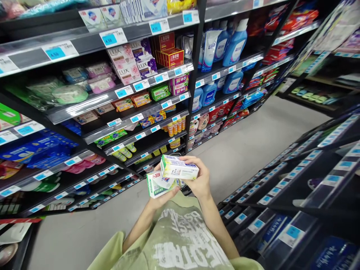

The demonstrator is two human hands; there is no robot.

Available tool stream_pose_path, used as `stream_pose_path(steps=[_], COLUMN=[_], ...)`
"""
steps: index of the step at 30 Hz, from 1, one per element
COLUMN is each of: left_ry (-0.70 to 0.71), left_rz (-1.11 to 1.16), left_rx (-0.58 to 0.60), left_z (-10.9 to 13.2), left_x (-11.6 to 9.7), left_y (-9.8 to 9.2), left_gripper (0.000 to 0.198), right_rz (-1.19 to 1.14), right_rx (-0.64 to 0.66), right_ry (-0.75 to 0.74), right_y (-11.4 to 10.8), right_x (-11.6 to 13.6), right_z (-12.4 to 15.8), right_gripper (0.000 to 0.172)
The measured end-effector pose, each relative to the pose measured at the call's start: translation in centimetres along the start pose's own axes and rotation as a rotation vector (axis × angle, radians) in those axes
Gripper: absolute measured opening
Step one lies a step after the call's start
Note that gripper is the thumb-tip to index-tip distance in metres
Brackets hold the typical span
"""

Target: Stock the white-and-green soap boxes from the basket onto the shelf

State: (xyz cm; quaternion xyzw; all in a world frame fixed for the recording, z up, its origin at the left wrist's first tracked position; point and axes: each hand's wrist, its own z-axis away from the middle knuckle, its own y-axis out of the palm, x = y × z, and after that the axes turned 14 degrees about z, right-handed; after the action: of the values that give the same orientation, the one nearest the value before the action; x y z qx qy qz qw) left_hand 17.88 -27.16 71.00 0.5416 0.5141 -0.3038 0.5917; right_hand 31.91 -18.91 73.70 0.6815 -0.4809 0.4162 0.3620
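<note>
Both hands are in front of my chest, each closed on a boxed bar of soap. My left hand [164,198] grips a white and green soap box [159,188] from below, thumb along its edge. In my right hand [201,180] is a second soap box [181,170], white with green and yellow at its end, turned so a side with small print and a barcode shows. This second box overlaps the upper part of the first. Some fingers of both hands are hidden behind the boxes.
A shelf unit on the left holds LUX soap boxes [123,64], red and gold soap boxes [171,58] and wrapped soaps. Further along stand blue detergent bottles [235,43]. Another shelf unit with price tags [294,232] lines the right side. Grey floor [242,150] runs between.
</note>
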Motion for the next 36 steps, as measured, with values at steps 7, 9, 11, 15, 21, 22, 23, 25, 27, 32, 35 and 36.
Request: stream_pose_path(steps=[7, 9, 11, 15, 21, 22, 23, 25, 27, 32, 35, 36], left_ry=[0.006, 0.021, 0.046, 0.134, 0.199, 0.212, 0.225, 0.241, 0.258, 0.239, 0.229, 0.225], left_rz=[0.004, -0.014, -0.03, -0.061, -0.03, -0.018, -0.012, -0.018, -0.04, -0.08, -0.072, -0.062], left_rx=[-0.003, -0.006, -0.011, -0.027, 0.08, 0.118, 0.156, 0.229, 0.291, 0.334, 0.321, 0.312], left_z=[-0.1, 0.0, 0.0, -0.1, -0.3, -0.3, -0.3, -0.3, -0.3, -0.2, -0.4, -0.4], left_x=[-0.1, 0.1, 0.2, -0.1, -0.6, -0.6, -0.6, -0.6, -0.6, -0.4, -0.3, -0.2], left_y=[0.1, -0.1, -0.2, -0.2, 0.1, 0.1, 0.1, 0.1, 0.1, 0.0, -0.1, -0.1], left_gripper=[0.084, 0.084, 0.084, 0.085, 0.086, 0.087, 0.087, 0.085, 0.084, 0.079, 0.076, 0.076], right_rz=[-0.005, -0.015, -0.022, 0.036, -0.218, -0.29, -0.363, -0.517, -0.681, -1.037, -1.105, -1.112], right_rx=[-0.005, -0.001, 0.003, -0.046, -0.151, -0.161, -0.168, -0.149, -0.082, 0.137, 0.15, 0.145], right_ry=[0.026, 0.042, 0.077, 0.199, 0.396, 0.447, 0.511, 0.671, 0.818, 0.862, 0.875, 0.882], right_y=[0.0, 0.0, -0.1, -0.4, -0.3, -0.3, -0.3, -0.5, -0.9, -1.6, -1.5, -1.5], right_x=[0.2, 0.1, -0.1, -0.9, -0.9, -0.8, -0.7, -1.0, -1.6, -3.7, -4.4, -4.5], right_z=[-0.1, -0.1, 0.0, 0.2, -0.1, -0.2, -0.4, -0.7, -1.0, -1.1, -1.0, -1.0], right_gripper=[0.034, 0.035, 0.037, 0.039, 0.038, 0.037, 0.034, 0.028, 0.023, 0.026, 0.027, 0.026])
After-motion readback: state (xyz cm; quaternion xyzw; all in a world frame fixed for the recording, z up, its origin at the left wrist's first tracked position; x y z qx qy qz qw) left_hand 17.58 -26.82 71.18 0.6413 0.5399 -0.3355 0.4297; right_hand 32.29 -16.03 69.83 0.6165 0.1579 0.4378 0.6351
